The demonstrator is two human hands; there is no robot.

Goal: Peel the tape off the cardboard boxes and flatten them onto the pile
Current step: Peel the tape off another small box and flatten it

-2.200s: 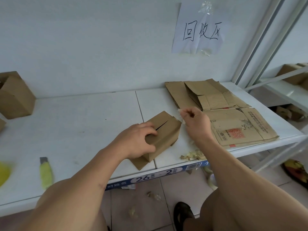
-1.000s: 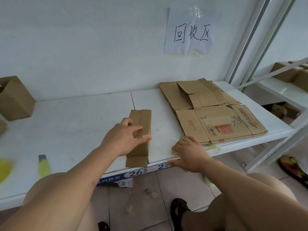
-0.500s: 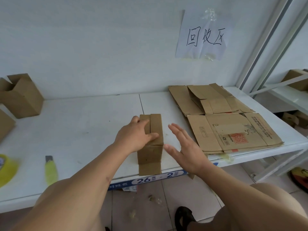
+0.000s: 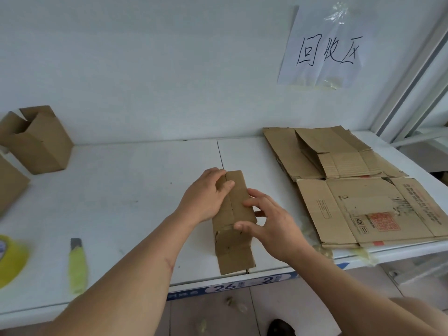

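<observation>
A small brown cardboard box [image 4: 236,214] stands near the front edge of the white table [image 4: 121,190], its top seam running away from me and a loose flap lying flat in front. My left hand [image 4: 206,195] grips its left side with the thumb across the top. My right hand [image 4: 269,221] rests on the box's right side, fingers spread over the top and near end. To the right lies the pile of flattened cardboard [image 4: 358,187]. Crumpled bits of peeled tape [image 4: 363,255] hang at the table's edge below the pile.
An open brown box [image 4: 38,141] stands at the back left, with another box edge [image 4: 9,183] at the far left. A yellow utility knife [image 4: 77,265] and a yellow tape roll [image 4: 9,260] lie at the front left. Tape scraps litter the floor [image 4: 232,304].
My right hand let the peeled tape go at the table's edge, then came back and settled on the box's right side. The left hand turned the box lengthwise and kept hold.
</observation>
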